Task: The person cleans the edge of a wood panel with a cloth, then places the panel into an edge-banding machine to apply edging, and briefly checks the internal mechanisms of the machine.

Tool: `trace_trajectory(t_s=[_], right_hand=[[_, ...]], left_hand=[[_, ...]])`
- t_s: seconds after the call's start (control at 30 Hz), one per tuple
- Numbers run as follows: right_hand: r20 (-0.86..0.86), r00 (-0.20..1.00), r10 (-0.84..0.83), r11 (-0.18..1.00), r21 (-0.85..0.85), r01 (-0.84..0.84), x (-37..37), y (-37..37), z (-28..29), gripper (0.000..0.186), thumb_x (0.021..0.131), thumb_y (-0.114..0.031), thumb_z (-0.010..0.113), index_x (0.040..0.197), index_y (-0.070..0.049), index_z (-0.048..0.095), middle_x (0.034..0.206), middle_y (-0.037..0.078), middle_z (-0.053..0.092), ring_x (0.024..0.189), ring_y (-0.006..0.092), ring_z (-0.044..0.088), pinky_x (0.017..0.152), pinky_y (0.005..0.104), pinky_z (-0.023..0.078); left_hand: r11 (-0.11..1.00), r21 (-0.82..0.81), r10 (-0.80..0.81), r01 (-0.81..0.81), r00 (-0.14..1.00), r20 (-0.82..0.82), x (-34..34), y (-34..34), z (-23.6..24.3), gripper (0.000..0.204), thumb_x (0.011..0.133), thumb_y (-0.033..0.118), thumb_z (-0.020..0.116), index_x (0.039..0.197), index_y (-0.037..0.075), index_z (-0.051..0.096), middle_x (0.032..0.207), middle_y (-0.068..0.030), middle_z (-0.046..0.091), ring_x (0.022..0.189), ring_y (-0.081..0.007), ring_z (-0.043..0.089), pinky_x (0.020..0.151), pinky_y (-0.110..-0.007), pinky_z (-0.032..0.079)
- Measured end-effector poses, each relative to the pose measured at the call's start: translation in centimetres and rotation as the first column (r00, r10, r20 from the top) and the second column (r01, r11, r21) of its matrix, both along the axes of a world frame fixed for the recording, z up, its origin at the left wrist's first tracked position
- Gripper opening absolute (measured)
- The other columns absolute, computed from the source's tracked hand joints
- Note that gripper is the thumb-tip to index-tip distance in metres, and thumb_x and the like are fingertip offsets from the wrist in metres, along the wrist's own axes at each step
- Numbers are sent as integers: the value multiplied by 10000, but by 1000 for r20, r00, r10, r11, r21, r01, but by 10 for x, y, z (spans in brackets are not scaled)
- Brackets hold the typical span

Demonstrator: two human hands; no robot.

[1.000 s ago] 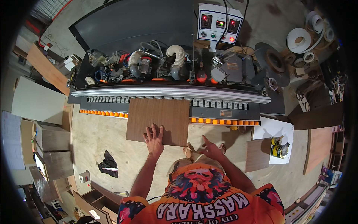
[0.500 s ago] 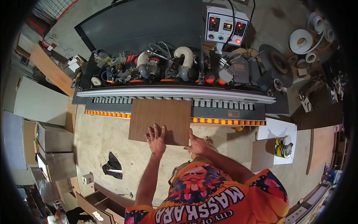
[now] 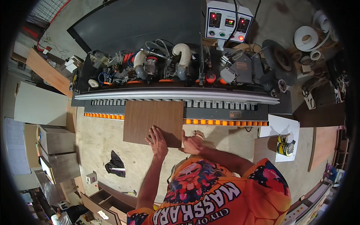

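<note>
A brown wood-grain board (image 3: 153,114) lies flat on the infeed rail of an edge-banding machine (image 3: 232,114), its far edge under the long silver pressure beam (image 3: 225,95) with its rollers. My left hand (image 3: 157,142) rests on the board's near part, fingers spread and stretched out. My right hand (image 3: 191,144) is at the board's near right corner, index finger along the side edge and the other fingers curled at it; their tips are partly hidden. A white control box (image 3: 227,24) with lit indicators stands behind the beam.
Boards (image 3: 39,103) and cartons (image 3: 56,142) line the left side. A co-worker (image 3: 69,213) is at the lower left, near a wooden cabinet (image 3: 107,202). Dark cloth (image 3: 115,165) lies on the floor. Cans (image 3: 285,146) stand at the right; tape rolls (image 3: 305,37) lie behind.
The board has slid left along the machine with my left hand on it. My right hand has come from beside the board onto its near right corner.
</note>
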State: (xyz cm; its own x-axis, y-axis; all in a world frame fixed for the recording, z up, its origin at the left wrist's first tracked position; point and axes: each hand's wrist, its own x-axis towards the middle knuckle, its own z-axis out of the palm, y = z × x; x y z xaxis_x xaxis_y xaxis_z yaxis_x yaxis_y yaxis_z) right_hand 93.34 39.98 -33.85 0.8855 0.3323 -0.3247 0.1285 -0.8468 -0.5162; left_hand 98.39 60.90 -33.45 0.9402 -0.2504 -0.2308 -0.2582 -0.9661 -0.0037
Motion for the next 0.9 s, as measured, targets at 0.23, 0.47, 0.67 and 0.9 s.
trace_trajectory(t_s=[0.23, 0.47, 0.67, 0.9], right_hand=[[55, 998, 25, 1000, -1, -25, 11, 17, -12, 1103, 821, -559, 742, 1435, 244, 301, 774, 224, 716, 675, 355, 714, 641, 445, 569], [82, 996, 39, 998, 42, -42, 21, 33, -14, 1044, 835, -472, 745, 1428, 256, 289, 737, 227, 709, 631, 356, 705, 622, 444, 558], [21, 1000, 23, 999, 27, -23, 34, 50, -13, 1035, 833, -424, 735, 1455, 245, 247, 747, 228, 712, 631, 366, 705, 595, 470, 557], [-113, 990, -83, 996, 30, 87, 38, 78, -9, 1116, 853, -497, 694, 1500, 217, 133, 786, 246, 715, 662, 402, 708, 580, 497, 562]], left_hand=[[999, -31, -29, 28, 999, -34, 1, -5, 12, 878, 859, -12, 578, 1620, 17, 141, 1702, -188, 82, 1557, -445, 110, 1144, -766, 166], [996, -90, -13, 12, 1000, -7, 10, 15, 10, 889, 849, -25, 578, 1622, 25, 142, 1705, -180, 90, 1555, -451, 116, 1154, -750, 168], [988, -151, -35, 32, 999, -21, 24, 36, 9, 886, 850, -11, 591, 1620, 28, 154, 1703, -185, 102, 1551, -455, 133, 1159, -736, 182], [985, -163, -66, 61, 998, -25, 33, 59, 11, 880, 860, 11, 600, 1620, 31, 157, 1695, -192, 130, 1541, -464, 162, 1151, -737, 207]])
